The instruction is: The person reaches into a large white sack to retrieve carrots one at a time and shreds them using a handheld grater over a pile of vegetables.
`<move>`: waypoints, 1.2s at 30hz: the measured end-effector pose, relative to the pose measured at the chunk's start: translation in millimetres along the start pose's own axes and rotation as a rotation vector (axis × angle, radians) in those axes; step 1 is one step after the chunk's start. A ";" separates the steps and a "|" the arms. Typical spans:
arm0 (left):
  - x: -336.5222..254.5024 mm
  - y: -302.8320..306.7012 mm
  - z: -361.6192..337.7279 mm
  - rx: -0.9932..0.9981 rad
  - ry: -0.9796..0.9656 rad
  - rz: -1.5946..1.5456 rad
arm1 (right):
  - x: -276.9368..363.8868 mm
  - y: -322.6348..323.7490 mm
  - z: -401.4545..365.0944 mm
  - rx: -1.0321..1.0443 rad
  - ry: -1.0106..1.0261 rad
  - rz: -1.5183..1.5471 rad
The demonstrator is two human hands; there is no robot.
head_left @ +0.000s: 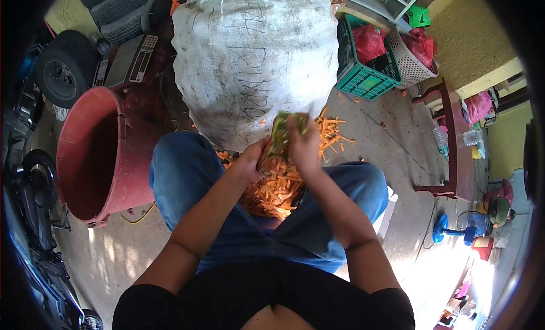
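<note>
My right hand [304, 145] is closed around a yellow-green, flat-looking thing [279, 131], blurred by motion, whose kind I cannot make out. My left hand [250, 161] is closed just left of it, at its lower edge. What sits in the left fingers is mostly hidden. Beneath both hands, between my knees, lies a heap of thin orange pieces [272, 196], long and finger-like. More orange pieces [334, 132] are scattered on the floor beyond my right knee. A big white woven sack [255, 57] with dark lettering stands directly in front of the hands.
A large red tub [122, 154] lies tilted at my left. Tires [62, 69] and a motorcycle [40, 239] line the left side. A green crate [369, 80] and a white basket [411, 66] hold red bags. Wooden furniture [457, 143] and a blue fan [441, 228] are at right.
</note>
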State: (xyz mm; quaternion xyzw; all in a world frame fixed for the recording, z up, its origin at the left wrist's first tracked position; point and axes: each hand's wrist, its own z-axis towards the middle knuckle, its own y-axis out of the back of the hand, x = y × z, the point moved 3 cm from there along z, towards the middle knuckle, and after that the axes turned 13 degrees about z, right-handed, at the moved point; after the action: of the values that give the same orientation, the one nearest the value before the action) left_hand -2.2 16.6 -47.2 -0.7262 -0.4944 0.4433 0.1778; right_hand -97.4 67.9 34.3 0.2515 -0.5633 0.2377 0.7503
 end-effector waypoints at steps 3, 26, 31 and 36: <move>-0.5 -2.6 -9.1 0.010 -0.061 0.017 | 2.3 -7.8 -5.3 0.002 0.097 -0.061; -4.6 -10.1 -19.5 0.044 -0.007 0.106 | -1.1 -9.5 -3.7 0.054 0.049 -0.107; -0.3 -36.4 -38.0 0.241 0.096 0.437 | -37.4 68.8 70.5 -0.495 0.068 -0.428; -8.8 -19.6 -31.4 0.067 0.049 0.402 | -24.0 88.1 73.9 -0.488 0.053 -0.202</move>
State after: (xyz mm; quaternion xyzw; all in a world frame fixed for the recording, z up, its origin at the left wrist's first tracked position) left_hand 11.5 23.3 -12.4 -0.8147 -0.3199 0.4681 0.1216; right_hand -213.5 85.4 38.5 0.1117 -0.5560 0.0250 0.8233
